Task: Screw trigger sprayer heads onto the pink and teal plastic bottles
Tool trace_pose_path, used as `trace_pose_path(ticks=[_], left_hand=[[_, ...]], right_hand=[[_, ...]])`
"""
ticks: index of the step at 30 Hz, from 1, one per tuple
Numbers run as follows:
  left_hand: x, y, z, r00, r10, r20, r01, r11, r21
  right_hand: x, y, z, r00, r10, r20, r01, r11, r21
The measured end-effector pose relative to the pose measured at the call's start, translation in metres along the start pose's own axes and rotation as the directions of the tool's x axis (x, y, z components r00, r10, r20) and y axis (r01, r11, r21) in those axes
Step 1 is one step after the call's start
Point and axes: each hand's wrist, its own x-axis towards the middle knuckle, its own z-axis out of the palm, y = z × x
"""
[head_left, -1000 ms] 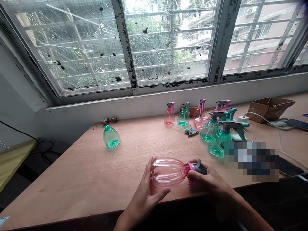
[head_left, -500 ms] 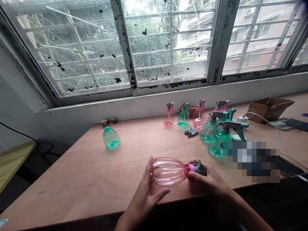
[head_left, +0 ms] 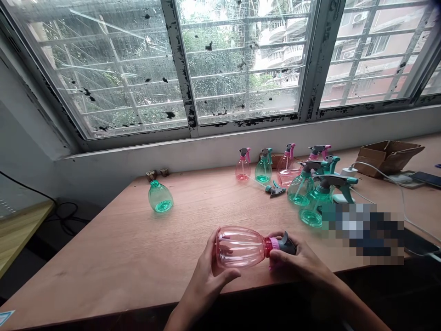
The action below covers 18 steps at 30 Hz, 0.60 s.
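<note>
A clear pink spray bottle point(head_left: 241, 248) lies sideways in front of me, its base to the left. My left hand point(head_left: 212, 273) cups the base, fingers behind it and thumb along the near side. At the neck, my right hand point(head_left: 296, 257) grips the pink collar and dark grey spray head point(head_left: 286, 244). The pink trigger points down and is partly hidden by that hand. Farther off on the left, a green bottle point(head_left: 160, 197) without a spray head leans over on the table. A loose grey-and-green spray head point(head_left: 275, 189) with its tube lies beyond my hands.
Several pink and green spray bottles point(head_left: 312, 207) stand at the right and back of the wooden table point(head_left: 138, 257). An open cardboard box point(head_left: 387, 158), a white charger with cable point(head_left: 349, 171) and a dark phone point(head_left: 427, 178) are at the right. Windows line the back wall.
My hands stay on the pink spray bottle, which has shifted only very slightly. The view has moved a little; the other things stay where they were.
</note>
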Motion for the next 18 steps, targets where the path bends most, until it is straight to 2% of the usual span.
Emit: trace_pose_path(ticks=[13,18], left_hand=[[0.0022,0.0046,0.0007,0.999,-0.029,-0.041,0.029,1.000,-0.006],[-0.0002,0.0013,-0.0004,0.999,-0.035,-0.023,0.036,0.998,0.057]], right_hand=[[0.0001,-0.0011,-0.0007,0.997,-0.071,0.025,0.073,0.991,-0.112],[0.0014,-0.0027,0.0001,0.999,-0.046,-0.010,0.045,0.997,-0.057]])
